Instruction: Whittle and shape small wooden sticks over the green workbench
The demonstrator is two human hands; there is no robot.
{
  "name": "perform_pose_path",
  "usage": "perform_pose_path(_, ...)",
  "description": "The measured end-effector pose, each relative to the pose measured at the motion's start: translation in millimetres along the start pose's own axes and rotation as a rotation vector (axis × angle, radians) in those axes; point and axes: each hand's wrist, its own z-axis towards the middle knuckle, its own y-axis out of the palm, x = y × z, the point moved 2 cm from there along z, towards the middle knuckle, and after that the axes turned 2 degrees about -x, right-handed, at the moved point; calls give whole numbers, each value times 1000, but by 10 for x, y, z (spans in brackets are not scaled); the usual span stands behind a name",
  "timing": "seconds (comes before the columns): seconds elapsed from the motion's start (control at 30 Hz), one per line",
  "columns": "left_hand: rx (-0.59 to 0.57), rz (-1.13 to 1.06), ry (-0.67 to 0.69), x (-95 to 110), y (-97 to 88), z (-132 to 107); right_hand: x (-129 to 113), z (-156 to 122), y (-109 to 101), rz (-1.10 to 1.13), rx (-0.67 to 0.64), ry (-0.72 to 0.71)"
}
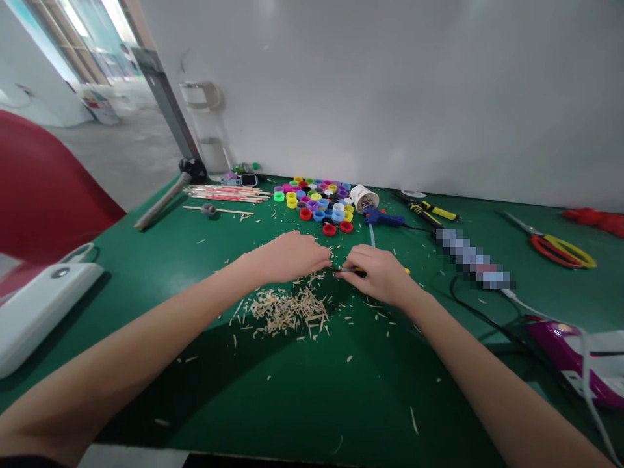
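Note:
My right hand (377, 270) is closed round a slim yellow-and-black utility knife (359, 271), its metal end pointing left. Just left of it, my left hand (297, 255) is palm down with its fingers drawn together, fingertips close to the metal end. Whatever the left fingers pinch is too small or hidden to make out. Below both hands lies a heap of pale wood slivers (287, 311), with more scattered over the green table (312, 390).
Behind the hands are coloured bottle caps (319, 203), a tipped white tub (364, 198) and a blue glue gun (385, 218). Wrapped sticks (227, 193) and a mallet (166, 198) lie left; scissors (556, 247), a power strip (472, 260) and cables right. A white device (46, 318) sits near left.

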Motion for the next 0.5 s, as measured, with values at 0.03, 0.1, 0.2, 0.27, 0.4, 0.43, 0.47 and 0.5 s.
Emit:
perform_pose_path(0.03,0,6,2,-3,4,1,1,-1,-1,7,-4,-5)
perform_pose_path(0.1,5,14,8,-9,10,4,0,-8,-4,24,-8,-18)
perform_pose_path(0.2,28,18,12,-20,16,6,-8,-16,-10,44,-15,-34)
perform_pose_path(0.27,35,20,14,-24,19,7,-14,-17,-11,54,-18,-44)
perform_pose_path(0.4,31,4,39,1,20,11,-10,-3,4,22,-19,-48)
perform_pose_path(0.43,30,1,43,11,18,12,-9,1,12,2,-27,-49)
perform_pose_path(0.47,28,1,44,20,16,13,-7,3,21,-18,-37,-50)
perform_pose_path(0.5,26,4,41,27,14,14,-8,5,29,-37,-46,-50)
